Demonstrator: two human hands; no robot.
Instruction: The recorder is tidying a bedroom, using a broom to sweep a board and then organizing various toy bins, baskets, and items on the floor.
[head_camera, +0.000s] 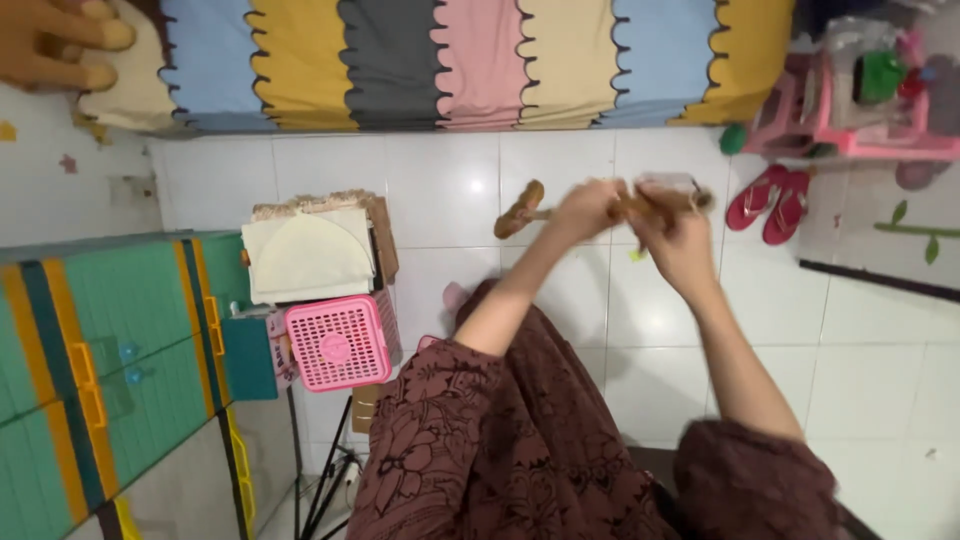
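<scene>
Motion blurs both hands and the brown thing they hold. The striped bed is cut off by the top edge

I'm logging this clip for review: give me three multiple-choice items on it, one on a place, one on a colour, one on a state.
1. Where does the pink perforated plastic basket stand?
A. On the bed
B. Beside the green plastic drawer cabinet
C. Under the red sandals

2. What colour is the pair of sandals on the white tiled floor?
A. Red
B. Blue
C. Black

3. How are the left hand and right hand?
A. Resting in the lap
B. Flat on the floor
C. Raised, gripping a blurred brown stick-like thing

Answers: B, the basket sits against the cabinet's side; A, both sandals are red; C, both hands close on it above the floor.
</scene>
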